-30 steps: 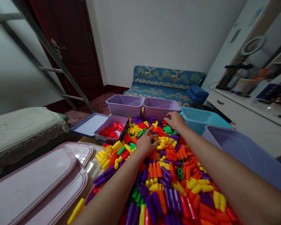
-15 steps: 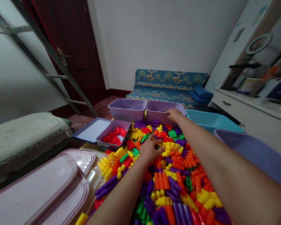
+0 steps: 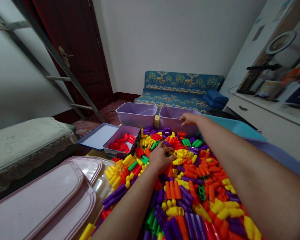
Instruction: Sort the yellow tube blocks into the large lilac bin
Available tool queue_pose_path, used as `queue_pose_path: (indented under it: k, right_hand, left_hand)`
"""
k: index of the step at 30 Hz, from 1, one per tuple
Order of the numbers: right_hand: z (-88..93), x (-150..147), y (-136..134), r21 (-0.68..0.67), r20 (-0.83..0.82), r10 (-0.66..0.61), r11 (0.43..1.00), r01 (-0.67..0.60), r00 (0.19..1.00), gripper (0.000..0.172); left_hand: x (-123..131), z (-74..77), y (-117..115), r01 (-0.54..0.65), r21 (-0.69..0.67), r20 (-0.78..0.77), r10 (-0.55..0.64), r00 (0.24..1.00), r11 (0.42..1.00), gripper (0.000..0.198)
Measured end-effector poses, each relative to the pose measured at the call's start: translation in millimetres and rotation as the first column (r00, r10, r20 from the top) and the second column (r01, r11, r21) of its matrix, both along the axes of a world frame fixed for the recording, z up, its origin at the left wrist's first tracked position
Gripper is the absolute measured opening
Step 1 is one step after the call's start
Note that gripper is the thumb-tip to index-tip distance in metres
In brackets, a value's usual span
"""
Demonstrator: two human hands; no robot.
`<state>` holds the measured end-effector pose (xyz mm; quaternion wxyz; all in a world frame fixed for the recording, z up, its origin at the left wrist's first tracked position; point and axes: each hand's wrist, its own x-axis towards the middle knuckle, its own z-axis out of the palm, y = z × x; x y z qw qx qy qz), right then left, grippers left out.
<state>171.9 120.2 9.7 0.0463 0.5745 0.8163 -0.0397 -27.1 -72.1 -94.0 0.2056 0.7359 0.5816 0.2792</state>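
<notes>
A heap of coloured plastic tube pieces (image 3: 190, 180), red, orange, yellow, green and purple, covers the table in front of me. My left hand (image 3: 161, 156) rests on the pile near its middle, fingers curled down among yellow and orange pieces. My right hand (image 3: 188, 119) reaches far over the rim of the right purple bin (image 3: 173, 116), fingers bent downward; whether it holds a piece is hidden. A small purple box (image 3: 121, 141) at the pile's left holds red pieces only.
A second purple bin (image 3: 136, 113) stands left of the first, a teal bin (image 3: 230, 126) to the right and a large purple tub (image 3: 282, 156) under my right arm. Pink lids (image 3: 40, 196) lie at near left, a blue lid (image 3: 96, 135) beside the small box. A sofa (image 3: 180, 88) sits behind.
My right hand has moved from the far edge of the pile out over the right purple bin. My left hand has stayed on the pile.
</notes>
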Motion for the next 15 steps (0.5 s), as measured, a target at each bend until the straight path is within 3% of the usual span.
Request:
queue_pose_path:
  k: [5,15]
  right_hand:
    - [2.0,-3,-13,0.004,0.001,0.033,0.999,-0.033,0.999,0.019]
    - [1.2,-4,-24,-0.009,-0.026,0.084,0.996,-0.084,0.996,0.023]
  left_hand:
    - [2,-0.3,-1,-0.081,0.082,0.054,0.077,0.996,0.993,0.023]
    - [2,1.0,-1,-0.065,0.09,0.065,0.059,0.996,0.994,0.018]
